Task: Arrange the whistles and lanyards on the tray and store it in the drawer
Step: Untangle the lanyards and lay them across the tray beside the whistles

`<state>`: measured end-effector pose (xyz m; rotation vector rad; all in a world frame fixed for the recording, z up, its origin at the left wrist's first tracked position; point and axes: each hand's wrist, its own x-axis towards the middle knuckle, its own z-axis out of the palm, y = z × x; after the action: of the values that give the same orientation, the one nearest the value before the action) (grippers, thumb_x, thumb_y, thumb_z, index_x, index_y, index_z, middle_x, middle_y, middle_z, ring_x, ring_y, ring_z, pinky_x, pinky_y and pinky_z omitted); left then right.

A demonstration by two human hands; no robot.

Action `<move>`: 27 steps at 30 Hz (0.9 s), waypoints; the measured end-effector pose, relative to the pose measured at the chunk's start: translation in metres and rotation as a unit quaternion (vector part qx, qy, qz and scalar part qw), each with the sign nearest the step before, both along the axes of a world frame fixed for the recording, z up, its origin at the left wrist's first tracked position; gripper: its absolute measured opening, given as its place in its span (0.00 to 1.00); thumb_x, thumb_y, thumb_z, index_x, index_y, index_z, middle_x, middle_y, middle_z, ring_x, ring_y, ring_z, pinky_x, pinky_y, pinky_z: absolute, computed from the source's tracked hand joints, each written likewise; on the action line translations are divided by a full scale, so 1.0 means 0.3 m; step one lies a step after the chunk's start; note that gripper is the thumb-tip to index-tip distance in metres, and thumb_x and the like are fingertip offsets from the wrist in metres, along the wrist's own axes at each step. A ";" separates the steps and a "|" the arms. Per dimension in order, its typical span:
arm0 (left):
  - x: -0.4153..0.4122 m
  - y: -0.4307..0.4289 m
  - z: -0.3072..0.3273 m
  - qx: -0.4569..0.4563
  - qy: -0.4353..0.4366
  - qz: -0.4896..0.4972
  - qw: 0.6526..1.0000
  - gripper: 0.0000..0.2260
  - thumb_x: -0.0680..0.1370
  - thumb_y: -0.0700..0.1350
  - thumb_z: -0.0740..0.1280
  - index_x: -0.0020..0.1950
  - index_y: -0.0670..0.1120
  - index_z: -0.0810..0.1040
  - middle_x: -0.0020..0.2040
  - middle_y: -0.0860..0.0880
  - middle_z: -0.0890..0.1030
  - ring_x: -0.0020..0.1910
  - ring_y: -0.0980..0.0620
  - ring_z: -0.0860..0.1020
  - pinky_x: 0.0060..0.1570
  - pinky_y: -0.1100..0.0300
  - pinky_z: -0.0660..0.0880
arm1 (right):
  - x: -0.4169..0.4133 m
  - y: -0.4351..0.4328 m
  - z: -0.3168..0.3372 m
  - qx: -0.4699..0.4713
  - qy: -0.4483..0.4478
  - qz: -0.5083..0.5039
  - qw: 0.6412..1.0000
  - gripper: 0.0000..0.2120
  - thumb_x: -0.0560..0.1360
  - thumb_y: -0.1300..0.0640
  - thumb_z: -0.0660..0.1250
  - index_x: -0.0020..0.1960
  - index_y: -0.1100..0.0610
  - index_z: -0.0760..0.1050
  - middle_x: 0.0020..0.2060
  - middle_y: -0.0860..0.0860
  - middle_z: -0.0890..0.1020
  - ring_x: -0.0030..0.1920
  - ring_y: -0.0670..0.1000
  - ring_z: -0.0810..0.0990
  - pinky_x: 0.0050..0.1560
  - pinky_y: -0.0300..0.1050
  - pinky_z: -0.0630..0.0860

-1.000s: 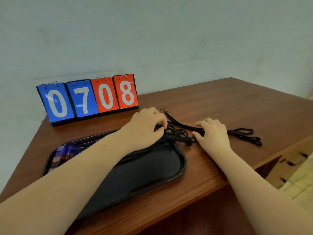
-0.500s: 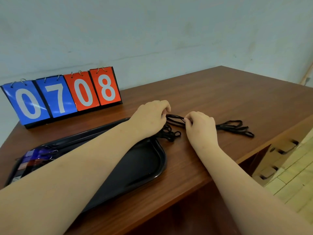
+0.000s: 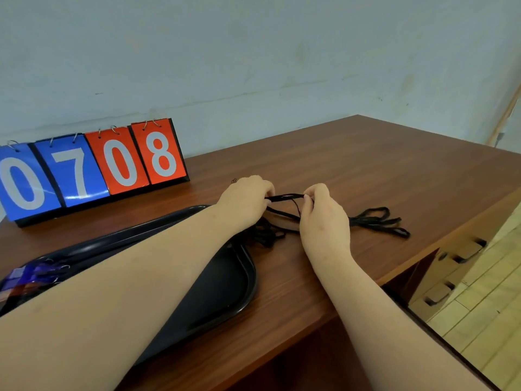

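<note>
Head view: both forearms reach forward over a brown wooden surface (image 3: 366, 165). The left hand (image 3: 248, 201) and the right hand (image 3: 324, 218) sit close together but do not touch. Each has its fingers curled and pinches the black lanyards (image 3: 284, 196), and a short stretch of cord runs taut between them just above the surface. More cord hangs down from that stretch. Some gathers in a loose tangle at the far right corner of the tray (image 3: 248, 289). The rest trails out past the right hand and lies in long loops on the wood, towards the surface's right edge.

The tray is black with a raised rim. It lies flat on the surface under the left forearm, which hides much of it. At its left end are blue and red pieces (image 3: 25, 277) with small metal rings, too blurred to identify.

A small metal ring (image 3: 233, 180) lies on the surface just beyond the left hand. Behind the tray, near the wall, stands a flip scoreboard (image 3: 93, 165) with two blue cards reading 0 and 7 and two red cards reading 0 and 8.

Below the right edge of the surface are closed drawers (image 3: 465, 249) with dark recessed handles. Beside them is a pale wooden floor (image 3: 493, 292). A light-coloured stick (image 3: 504, 117) leans in the far right corner against the pale wall.
</note>
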<state>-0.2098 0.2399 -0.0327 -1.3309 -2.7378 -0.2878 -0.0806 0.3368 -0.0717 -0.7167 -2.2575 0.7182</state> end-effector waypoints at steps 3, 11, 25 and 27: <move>-0.036 0.005 0.008 -0.013 0.008 0.024 1.000 0.04 0.81 0.42 0.64 0.51 0.48 0.78 0.53 0.49 0.77 0.51 0.48 0.77 0.55 0.48 0.77 | -0.003 0.009 -0.003 -0.027 0.001 -0.020 0.999 0.06 0.84 0.56 0.54 0.55 0.54 0.69 0.39 0.48 0.77 0.36 0.46 0.74 0.32 0.42 0.69; -0.064 0.010 0.038 0.076 0.008 0.030 0.997 0.02 0.83 0.43 0.56 0.54 0.46 0.67 0.44 0.46 0.79 0.42 0.45 0.78 0.44 0.45 0.78 | -0.008 0.008 -0.004 0.003 0.062 -0.061 0.996 0.04 0.80 0.59 0.59 0.46 0.54 0.68 0.41 0.49 0.74 0.40 0.50 0.75 0.48 0.52 0.76; 0.060 0.022 0.222 0.206 0.030 -0.164 0.964 0.05 0.84 0.42 0.55 0.58 0.47 0.69 0.46 0.48 0.79 0.44 0.50 0.80 0.48 0.50 0.80 | 0.003 0.007 -0.005 0.046 0.090 -0.079 0.992 0.22 0.76 0.52 0.69 0.67 0.55 0.69 0.54 0.47 0.78 0.57 0.50 0.74 0.64 0.48 0.65; 0.075 0.016 0.239 0.233 0.026 -0.170 0.957 0.05 0.84 0.41 0.54 0.58 0.46 0.68 0.46 0.48 0.79 0.44 0.50 0.80 0.49 0.51 0.80 | 0.005 0.010 -0.002 0.015 0.073 -0.071 0.995 0.18 0.80 0.56 0.64 0.69 0.55 0.69 0.50 0.47 0.79 0.55 0.50 0.76 0.65 0.49 0.69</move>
<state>-0.1872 0.2447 0.0389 -1.6117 -2.1824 -0.8466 -0.0791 0.3398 -0.0722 -0.7764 -2.0592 0.6461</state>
